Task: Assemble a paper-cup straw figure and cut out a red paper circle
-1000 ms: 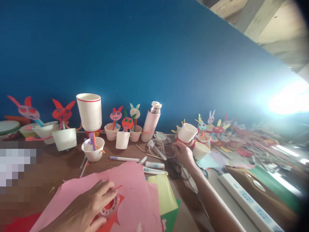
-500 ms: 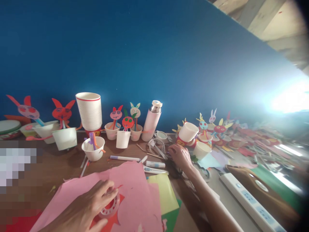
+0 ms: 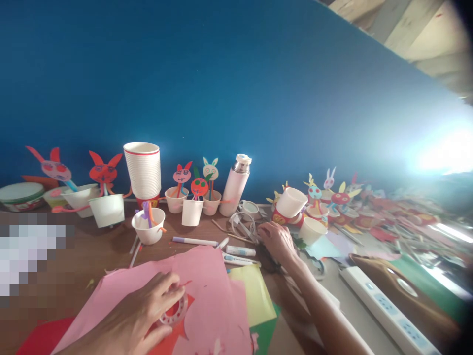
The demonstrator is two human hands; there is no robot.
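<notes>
My left hand (image 3: 138,318) lies on a pink paper sheet (image 3: 207,291) at the near edge, its fingers curled round a white and red tape roll (image 3: 173,310) that rests on red paper. My right hand (image 3: 277,239) reaches forward to the middle of the table, palm down, fingers bent over a dark tangle beside a wire loop (image 3: 240,224); what it holds, if anything, is hidden. A white paper cup (image 3: 291,202) leans just beyond that hand.
A tall stack of paper cups (image 3: 143,170), a pink flask (image 3: 236,185), cups with paper rabbit figures (image 3: 199,190) and a purple marker (image 3: 194,241) stand along the blue wall. Yellow paper (image 3: 253,293) lies nearby. A white power strip (image 3: 384,308) runs on the right.
My right hand has drawn back from the leaning white cup and dropped onto the table beside the wire loop. The view shifted slightly left. My left hand stays on the tape roll.
</notes>
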